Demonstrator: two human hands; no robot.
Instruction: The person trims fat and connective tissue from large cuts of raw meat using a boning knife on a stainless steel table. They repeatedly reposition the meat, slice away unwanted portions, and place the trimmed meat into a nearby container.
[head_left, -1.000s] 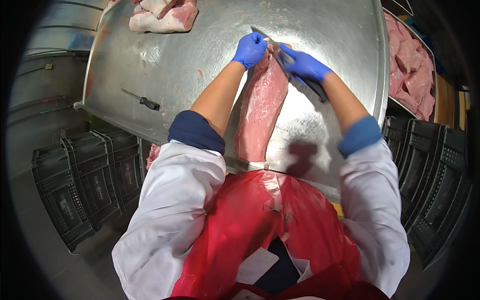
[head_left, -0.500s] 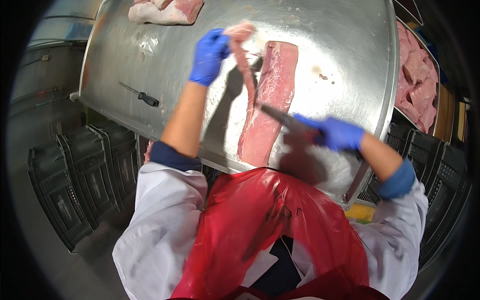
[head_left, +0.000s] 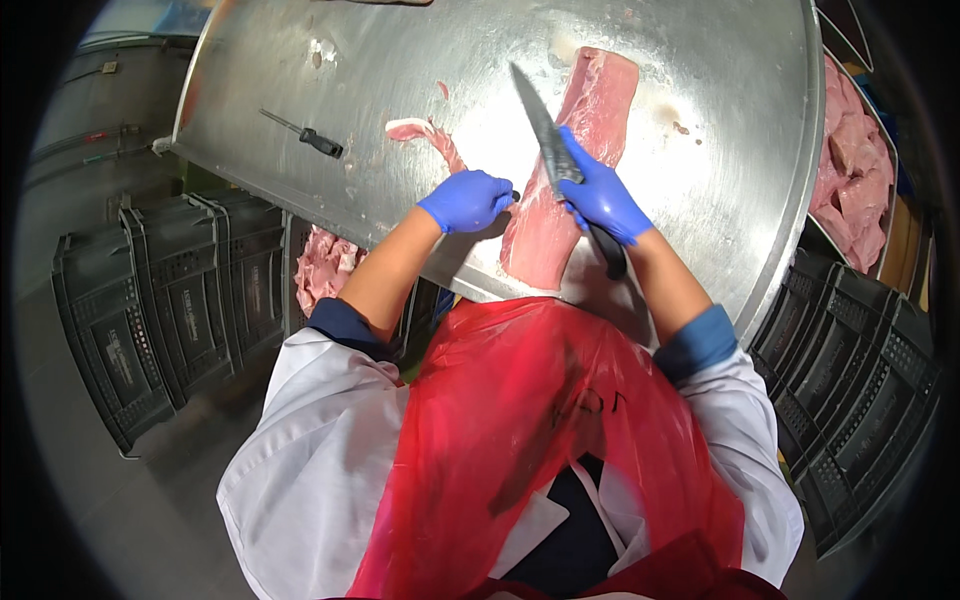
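A long pink cut of meat (head_left: 600,100) lies lengthwise on the steel table (head_left: 720,120). My right hand (head_left: 600,200) grips a large knife (head_left: 540,122), blade angled up-left over the meat, black handle below. Beside the meat's left edge, my left hand (head_left: 470,203) is closed, with a small dark piece at its fingertips that I cannot make out. Both hands wear blue gloves. A thin trimmed strip (head_left: 443,145) lies just beyond my left hand. Farther left lies a thin steel tool with a black handle (head_left: 320,142).
A tray of meat pieces (head_left: 850,170) stands beyond the table's right edge. More pieces (head_left: 318,270) sit below the front-left edge. Dark plastic crates (head_left: 175,300) stand at the left, and more (head_left: 830,390) at the right. My red apron touches the table's front.
The strip has come away from the cut and now lies on the table. My left hand let it go and moved down. My right hand and knife rose, blade now pointing farther up.
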